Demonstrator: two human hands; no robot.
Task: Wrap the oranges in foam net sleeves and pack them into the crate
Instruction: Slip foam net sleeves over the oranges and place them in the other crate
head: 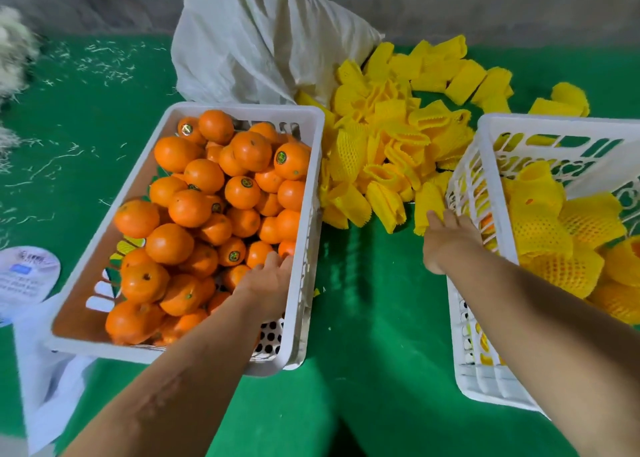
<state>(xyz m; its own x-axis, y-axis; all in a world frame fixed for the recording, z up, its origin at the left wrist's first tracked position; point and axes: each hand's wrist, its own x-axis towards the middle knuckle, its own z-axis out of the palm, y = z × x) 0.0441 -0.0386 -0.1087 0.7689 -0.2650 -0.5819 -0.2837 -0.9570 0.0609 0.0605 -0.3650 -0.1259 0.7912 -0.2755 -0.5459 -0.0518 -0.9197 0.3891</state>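
My left hand (pixel 268 276) reaches into the white plastic crate of bare oranges (pixel 298 117) on the left of the green-covered bench (pixel 374 318), its fingers curled down over the fruit at the near right corner; I cannot tell whether they grip one orange or only rest on the heap. The loose oranges (pixel 204 207) fill that crate in a pile, several bearing small round stickers. My right hand (pixel 448 235) stretches forward with straight fingers beside the left wall of the second white plastic crate (pixel 471 335) on the right, and its fingertips touch a yellow foam net sleeve (pixel 429 200) lying at the near edge of the heap; it holds nothing. The heap of yellow foam net sleeves (pixel 398 138) spreads over the bench between the two crates and runs to the far right. Inside the right crate lie oranges already wrapped in yellow netting (pixel 568 249), stacked against its far and right sides. A crumpled white woven sack (pixel 263 37) stands at the far side, just behind the left crate and touching the sleeves. Pale shreds (pixel 69 76) are scattered over the far left of the bench, and a round printed label (pixel 24 273) sits at the left edge.
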